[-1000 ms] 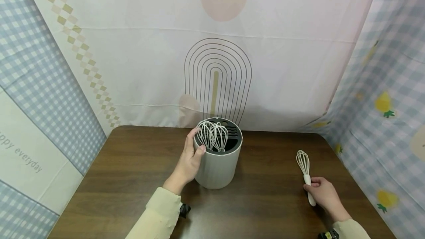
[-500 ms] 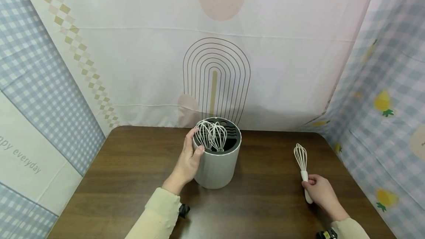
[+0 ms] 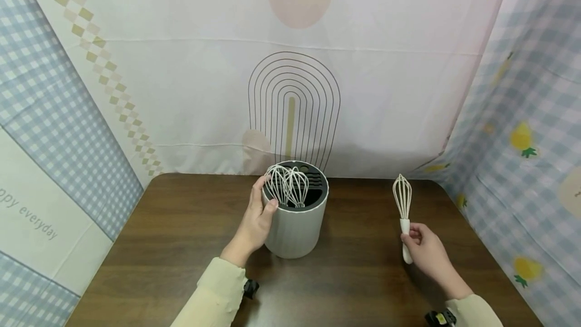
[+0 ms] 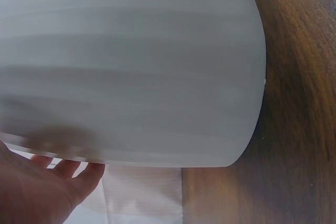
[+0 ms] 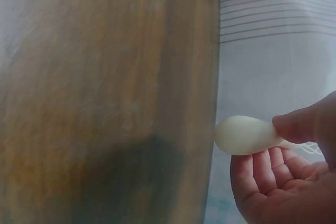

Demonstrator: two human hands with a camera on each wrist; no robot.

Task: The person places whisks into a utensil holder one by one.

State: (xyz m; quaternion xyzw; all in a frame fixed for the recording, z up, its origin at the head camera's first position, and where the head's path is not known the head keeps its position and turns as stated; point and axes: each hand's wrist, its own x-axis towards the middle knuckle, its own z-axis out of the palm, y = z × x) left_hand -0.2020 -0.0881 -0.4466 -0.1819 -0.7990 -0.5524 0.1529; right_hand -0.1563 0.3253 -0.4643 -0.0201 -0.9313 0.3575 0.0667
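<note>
A light grey round utensil holder (image 3: 295,233) with a dark slotted top stands upright on the table. Two white wire whisks (image 3: 297,185) sit in its large opening, wire ends up. My left hand (image 3: 251,221) holds the holder's upper left side, thumb near the front rim; in the left wrist view the fingertips (image 4: 94,171) touch its ribbed wall (image 4: 131,77). Off to the right, my right hand (image 3: 426,249) pinches a small white whisk (image 3: 402,201) by its handle, wires pointing up. Its rounded handle end (image 5: 241,136) shows between thumb and fingers in the right wrist view.
The brown wooden table (image 3: 181,236) reaches back to a pale printed cloth (image 3: 199,95). Blue checked cloths (image 3: 522,165) hang on both sides. The holder stands near the table's back middle.
My right hand has raised the small whisk and moved it a little left and away from me, turning it more upright. The left hand keeps its hold on the utensil holder.
</note>
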